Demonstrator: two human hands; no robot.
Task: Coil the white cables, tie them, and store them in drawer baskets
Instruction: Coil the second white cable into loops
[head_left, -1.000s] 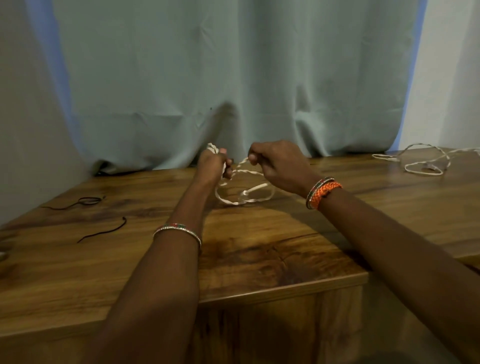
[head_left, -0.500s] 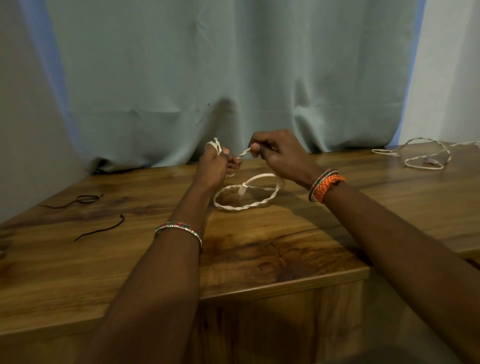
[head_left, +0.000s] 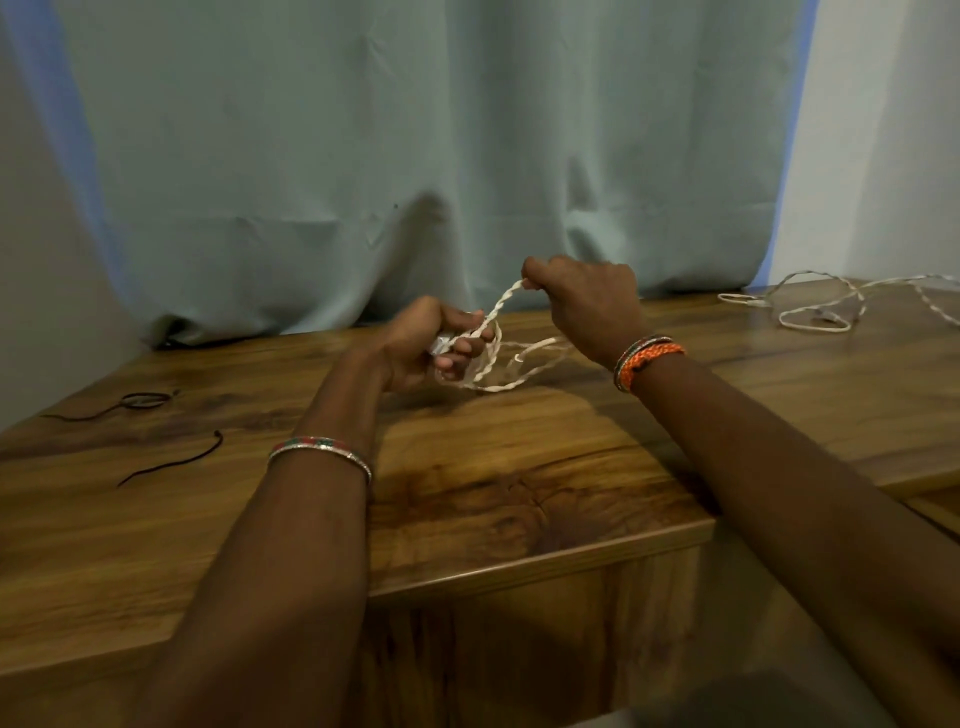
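Cable, white and twisted like thin rope, is gathered in loose oval loops just above the wooden tabletop, between the two hands. The left hand is curled around the near side of the loops, fingers wrapped over the strands. The right hand, raised a little higher and further back than the coil, pinches a short twisted stretch of the same cable that runs taut down to the left hand. A beaded bangle circles the left forearm; braided orange bands sit on the right wrist.

The tabletop is glossy, dark-grained wood with a squared front edge and a plain wooden face below it. Far to the right of the coil, near the back edge, a second white cable lies uncoiled in slack curves. Well to the left of the coil lie two thin black ties: one bent into a small loop, the other nearly straight. Behind the table hangs a pale grey-green curtain in soft folds, its hem touching the tabletop, with plain wall on both sides.
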